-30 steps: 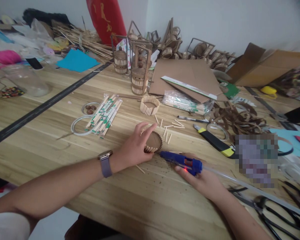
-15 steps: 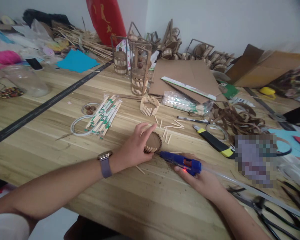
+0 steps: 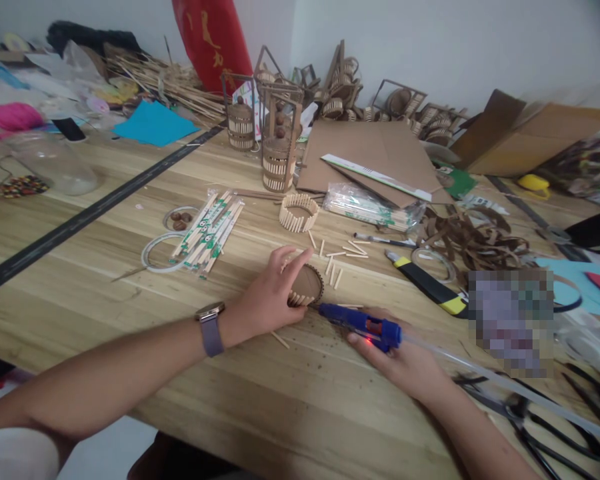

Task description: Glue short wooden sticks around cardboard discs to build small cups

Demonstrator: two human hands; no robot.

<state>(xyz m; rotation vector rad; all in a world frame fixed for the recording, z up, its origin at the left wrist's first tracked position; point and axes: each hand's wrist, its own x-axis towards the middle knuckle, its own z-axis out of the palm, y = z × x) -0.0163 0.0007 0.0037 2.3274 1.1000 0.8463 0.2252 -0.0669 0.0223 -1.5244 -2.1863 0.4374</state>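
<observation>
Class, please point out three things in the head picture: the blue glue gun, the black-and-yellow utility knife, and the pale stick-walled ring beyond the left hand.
Blue glue gun (image 3: 349, 316): head view, upper body.
Utility knife (image 3: 424, 281): head view, black handle.
Stick-walled ring (image 3: 300, 225): head view, near wall.

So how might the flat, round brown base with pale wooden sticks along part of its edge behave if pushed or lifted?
The round base would probably slide rather than tip, as it looks flat and low. It is likely light, as its sticks look thin and short. Those might come loose under a hard grip, as they stand one by one.
</observation>
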